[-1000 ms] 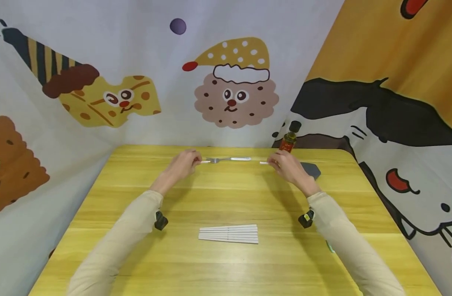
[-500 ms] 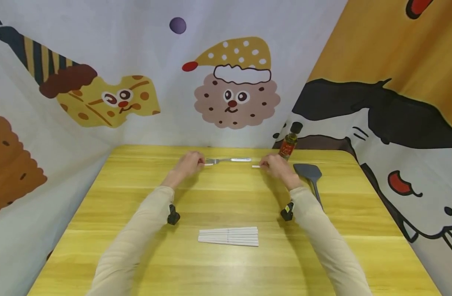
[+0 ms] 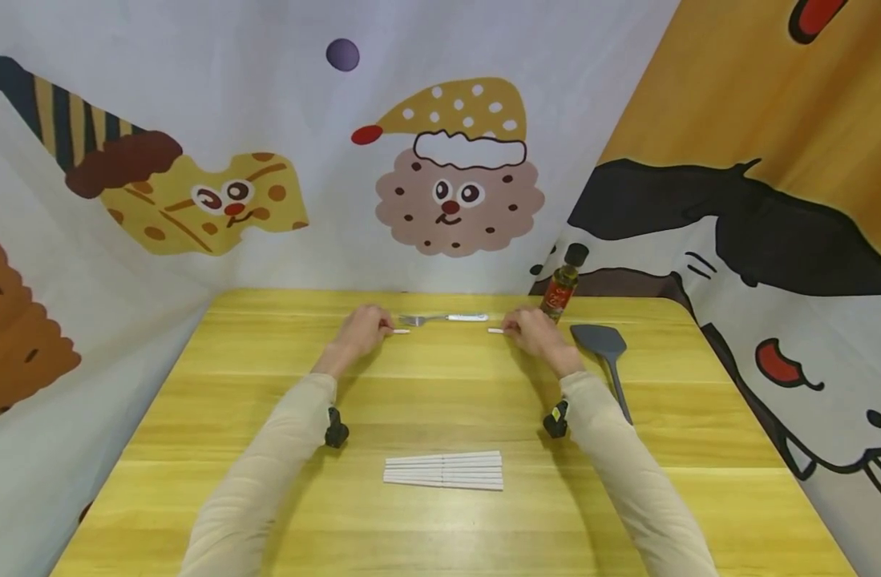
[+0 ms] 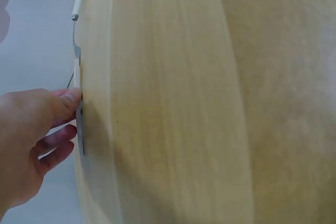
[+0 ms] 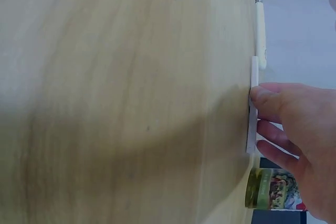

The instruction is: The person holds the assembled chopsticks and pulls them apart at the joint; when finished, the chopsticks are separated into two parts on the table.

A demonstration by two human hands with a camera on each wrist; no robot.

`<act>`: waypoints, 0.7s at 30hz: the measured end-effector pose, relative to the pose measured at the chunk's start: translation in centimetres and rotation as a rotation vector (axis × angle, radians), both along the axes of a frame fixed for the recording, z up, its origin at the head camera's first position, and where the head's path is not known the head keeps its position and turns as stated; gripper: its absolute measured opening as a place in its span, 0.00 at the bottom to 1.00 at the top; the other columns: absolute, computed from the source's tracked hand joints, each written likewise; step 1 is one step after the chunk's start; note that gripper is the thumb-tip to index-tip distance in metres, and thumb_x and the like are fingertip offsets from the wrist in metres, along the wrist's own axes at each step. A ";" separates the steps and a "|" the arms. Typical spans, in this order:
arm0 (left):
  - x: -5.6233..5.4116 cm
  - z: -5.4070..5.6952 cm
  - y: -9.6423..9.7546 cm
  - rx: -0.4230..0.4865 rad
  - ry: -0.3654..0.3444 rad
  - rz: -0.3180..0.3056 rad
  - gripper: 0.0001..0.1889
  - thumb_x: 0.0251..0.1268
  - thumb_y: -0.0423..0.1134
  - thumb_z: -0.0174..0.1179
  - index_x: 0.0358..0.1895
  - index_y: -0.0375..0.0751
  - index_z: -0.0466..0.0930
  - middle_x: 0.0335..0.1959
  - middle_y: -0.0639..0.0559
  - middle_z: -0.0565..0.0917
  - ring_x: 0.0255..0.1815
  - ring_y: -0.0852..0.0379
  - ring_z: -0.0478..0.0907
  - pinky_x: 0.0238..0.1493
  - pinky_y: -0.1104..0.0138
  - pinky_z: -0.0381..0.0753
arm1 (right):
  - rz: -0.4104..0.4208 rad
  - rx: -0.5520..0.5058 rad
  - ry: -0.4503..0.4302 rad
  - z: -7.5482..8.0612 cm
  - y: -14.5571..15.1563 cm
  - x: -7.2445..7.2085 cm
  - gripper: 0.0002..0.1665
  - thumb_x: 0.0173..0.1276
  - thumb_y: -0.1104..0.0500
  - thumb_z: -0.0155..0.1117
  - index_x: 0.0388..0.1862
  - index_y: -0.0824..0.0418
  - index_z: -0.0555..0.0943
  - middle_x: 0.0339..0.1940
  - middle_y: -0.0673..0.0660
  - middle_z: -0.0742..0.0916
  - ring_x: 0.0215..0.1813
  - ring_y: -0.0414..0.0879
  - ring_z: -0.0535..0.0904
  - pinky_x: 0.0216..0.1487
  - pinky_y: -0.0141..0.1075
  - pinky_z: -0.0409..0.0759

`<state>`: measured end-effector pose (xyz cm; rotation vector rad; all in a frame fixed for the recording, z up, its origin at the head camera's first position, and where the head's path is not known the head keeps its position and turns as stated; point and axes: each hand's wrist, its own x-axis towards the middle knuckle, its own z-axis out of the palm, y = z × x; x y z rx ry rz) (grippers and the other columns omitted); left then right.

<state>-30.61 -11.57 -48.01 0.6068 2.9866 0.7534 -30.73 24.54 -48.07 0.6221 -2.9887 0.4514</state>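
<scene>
My left hand point(image 3: 359, 331) pinches a short white stick point(image 3: 402, 331) between thumb and fingers, near the far edge of the table. In the left wrist view that white stick point(image 4: 80, 129) lies along the table edge, close to the fork's tines. Opposite it, my right hand point(image 3: 537, 330) pinches a second white stick point(image 3: 495, 330), also seen in the right wrist view as a flat pale stick point(image 5: 252, 129). Just behind the two sticks lies a fork point(image 3: 467, 318) with a white handle. Nearer to me, several white sticks point(image 3: 443, 470) lie side by side in a flat block.
Beyond my right hand stands a dark-capped bottle point(image 3: 559, 295) with a red label. A grey spatula point(image 3: 601, 340) lies on the wooden table point(image 3: 267, 417) to the right of that hand. A patterned curtain point(image 3: 303, 48) hangs behind the table.
My right hand has moved left and slightly nearer with its stick, uncovering the spatula. The left hand has come slightly nearer with its stick. The gap between the sticks has narrowed.
</scene>
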 end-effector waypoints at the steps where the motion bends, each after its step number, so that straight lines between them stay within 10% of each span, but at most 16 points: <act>1: 0.0 -0.1 0.0 0.002 0.008 0.003 0.04 0.69 0.35 0.66 0.40 0.40 0.89 0.41 0.46 0.87 0.45 0.48 0.82 0.50 0.56 0.84 | -0.003 -0.001 -0.001 -0.1 0.0 0.0 0.04 0.70 0.61 0.69 0.41 0.57 0.88 0.42 0.57 0.88 0.44 0.52 0.84 0.48 0.46 0.85; 13: 0.3 -0.6 0.0 0.019 0.036 0.003 0.06 0.68 0.36 0.67 0.43 0.39 0.88 0.43 0.45 0.87 0.46 0.48 0.82 0.52 0.56 0.84 | -0.007 -0.019 0.034 -0.2 -0.2 0.8 0.06 0.69 0.61 0.70 0.44 0.58 0.88 0.45 0.58 0.87 0.48 0.55 0.84 0.53 0.48 0.85; 21: 2.4 1.4 -1.2 0.048 0.093 0.022 0.08 0.68 0.33 0.66 0.47 0.35 0.87 0.44 0.42 0.87 0.46 0.45 0.83 0.51 0.54 0.85 | 0.077 -0.082 0.221 0.7 -0.2 3.0 0.12 0.64 0.63 0.74 0.46 0.65 0.87 0.45 0.62 0.88 0.48 0.60 0.83 0.51 0.52 0.84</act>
